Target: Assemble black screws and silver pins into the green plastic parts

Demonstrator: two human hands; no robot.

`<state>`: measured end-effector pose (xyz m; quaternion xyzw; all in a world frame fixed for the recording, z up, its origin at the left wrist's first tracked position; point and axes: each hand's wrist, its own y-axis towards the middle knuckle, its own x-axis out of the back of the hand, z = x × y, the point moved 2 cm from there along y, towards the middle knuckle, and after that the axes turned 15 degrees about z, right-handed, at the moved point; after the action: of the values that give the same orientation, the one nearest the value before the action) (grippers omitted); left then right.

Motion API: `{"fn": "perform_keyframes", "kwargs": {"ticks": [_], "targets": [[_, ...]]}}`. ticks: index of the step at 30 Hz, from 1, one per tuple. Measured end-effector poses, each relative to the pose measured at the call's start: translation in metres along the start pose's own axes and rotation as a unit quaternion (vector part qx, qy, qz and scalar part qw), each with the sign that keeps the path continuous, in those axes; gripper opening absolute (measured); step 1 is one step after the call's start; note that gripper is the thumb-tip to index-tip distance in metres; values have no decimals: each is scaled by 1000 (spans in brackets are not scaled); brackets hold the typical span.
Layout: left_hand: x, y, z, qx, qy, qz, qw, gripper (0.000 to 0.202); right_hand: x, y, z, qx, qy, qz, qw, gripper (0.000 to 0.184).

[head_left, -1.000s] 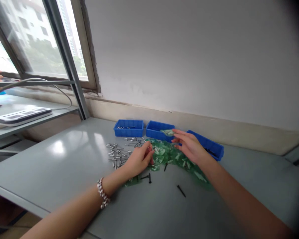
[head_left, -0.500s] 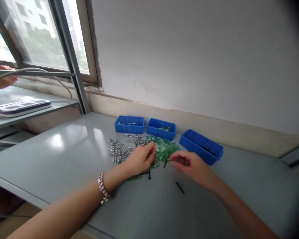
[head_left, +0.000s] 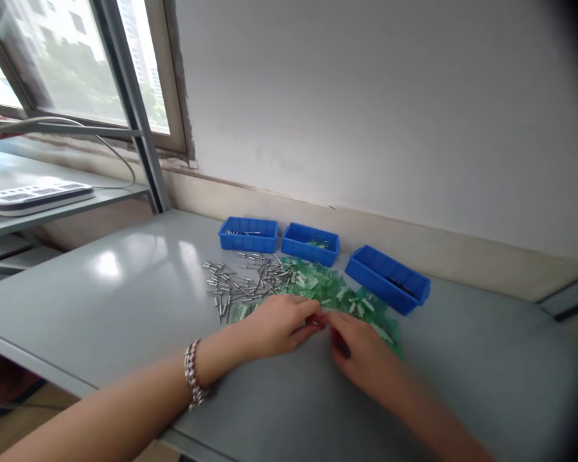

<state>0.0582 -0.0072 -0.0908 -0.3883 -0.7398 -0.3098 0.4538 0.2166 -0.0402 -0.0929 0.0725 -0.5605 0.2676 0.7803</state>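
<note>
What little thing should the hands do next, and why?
Maybe the right hand should reach forward for one of the green packets: they lie just beyond it, and the middle blue bin holds similar green pieces. I can't tell whether that hand holds anything.

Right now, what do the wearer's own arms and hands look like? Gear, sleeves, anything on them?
Left hand: no glove; a chunky silvery bracelet with darker, reddish-brown accents circles the wrist. Right hand: no glove, nothing visible at the wrist. No sleeves, cables or markings show on either side.
</note>
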Motion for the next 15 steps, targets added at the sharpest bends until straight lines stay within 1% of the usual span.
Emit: {"fn": "perform_keyframes", "kwargs": {"ticks": [2,4,7,9,12,15], "targets": [[0,0,0,-4,-7,3,1000,14,3,0,-2,3,8,-13,1000,31],[1,1,0,0,0,3,1000,15,8,-2,-2,-9,7,-12,1000,33],[2,1,-1,6,11,4,1000,14,12,-7,-4,-49,-4,6,999,29],[2,1,-2,6,14,1,1000,14,10,-9,-5,-61,-13,25,998,29],[2,1,-2,10,16,0,1000,12,3,-10,-8,-49,-25,43,998,32],[2,1,-3,30,18,6,999,12,-2,-8,-8,-28,-31,35,998,33]]}}
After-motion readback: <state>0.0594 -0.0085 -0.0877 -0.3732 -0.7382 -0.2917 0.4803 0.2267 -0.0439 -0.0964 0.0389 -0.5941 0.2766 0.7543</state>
